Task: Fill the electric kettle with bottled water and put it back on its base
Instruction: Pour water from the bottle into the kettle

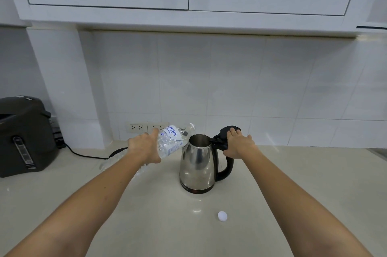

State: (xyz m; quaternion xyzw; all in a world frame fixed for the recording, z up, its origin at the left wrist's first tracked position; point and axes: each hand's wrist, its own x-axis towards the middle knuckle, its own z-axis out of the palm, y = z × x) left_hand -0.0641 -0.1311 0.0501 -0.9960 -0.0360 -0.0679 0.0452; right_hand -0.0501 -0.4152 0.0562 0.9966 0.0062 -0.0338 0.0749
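Observation:
A steel electric kettle with a black handle stands on the counter, its black lid swung up and open. My right hand grips the top of the handle, with fingers on the raised lid. My left hand holds a clear water bottle, tilted so its neck points down at the kettle's open mouth. The kettle's black base lies behind my left forearm, mostly hidden. The bottle's white cap lies on the counter in front of the kettle.
A dark hot-water dispenser stands at the left, with a black cord running along the counter toward the base. Wall sockets sit behind the bottle. White cabinets hang overhead. A second clear bottle lies under my left forearm.

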